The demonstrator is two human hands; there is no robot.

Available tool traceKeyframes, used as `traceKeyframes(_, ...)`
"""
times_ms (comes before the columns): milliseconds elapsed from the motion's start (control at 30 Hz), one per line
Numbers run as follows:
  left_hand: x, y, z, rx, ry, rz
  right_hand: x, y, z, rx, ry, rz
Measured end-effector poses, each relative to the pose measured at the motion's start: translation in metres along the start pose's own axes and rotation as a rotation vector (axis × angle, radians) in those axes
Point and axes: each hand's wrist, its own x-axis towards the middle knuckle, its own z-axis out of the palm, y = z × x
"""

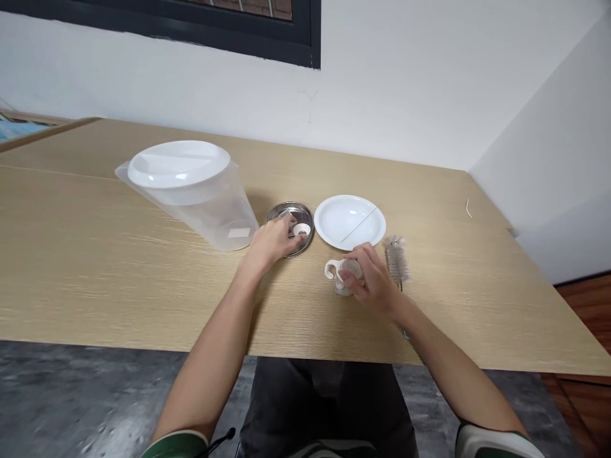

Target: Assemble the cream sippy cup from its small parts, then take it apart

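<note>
My left hand [273,243] reaches into a small round metal dish [291,227], its fingers pinched on a small white ring-shaped part [300,229] lying in the dish. My right hand [373,278] is closed around a small clear bottle with a cream handle [335,273] standing on the wooden table [119,267]. A white plate [349,221] lies just behind the right hand. A bottle brush [396,259] lies to the right of that hand.
A large clear plastic container with a white lid [188,191] stands tilted at the back left, close to the metal dish. A small pale scrap [468,208] lies far right. White walls meet behind the table; its front edge is near my lap.
</note>
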Motion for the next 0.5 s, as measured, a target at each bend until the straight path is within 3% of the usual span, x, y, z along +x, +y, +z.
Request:
traceKeyframes(200,-0.0025,0.0035,0.0015,-0.029,-0.059,0.051,-0.0009,0.0010,-0.0002,0.003,-0.019,0.019)
traceKeyframes(500,-0.0034,-0.0032,-0.0025,-0.160,0.031,0.064,-0.0036,0.0066,-0.0020,-0.003,-0.030,0.041)
